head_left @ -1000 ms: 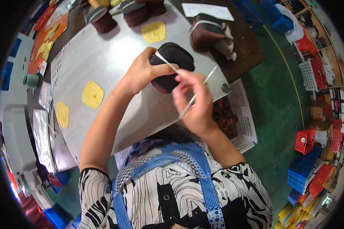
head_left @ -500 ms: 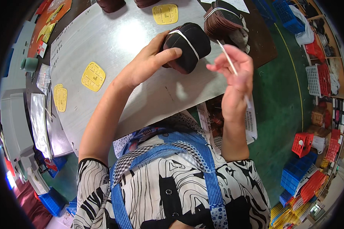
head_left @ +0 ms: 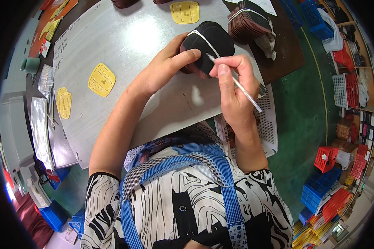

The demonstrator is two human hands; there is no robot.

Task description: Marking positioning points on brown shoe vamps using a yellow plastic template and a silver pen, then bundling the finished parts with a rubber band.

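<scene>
left hand (head_left: 164, 68) grips black stack (head_left: 207, 43) | right hand (head_left: 232, 89) pinches white stick (head_left: 237, 85) | grey table (head_left: 124, 41) | green floor (head_left: 303, 112)

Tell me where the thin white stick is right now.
The thin white stick is pinched in the right hand, right of centre in the head view, its tip touching the white band on the black rounded stack that the left hand steadies.

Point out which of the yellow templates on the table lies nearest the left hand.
The single yellow template left of the left hand, lying alone on the grey table. The pair sits farther left; another lies at the far edge.
</scene>
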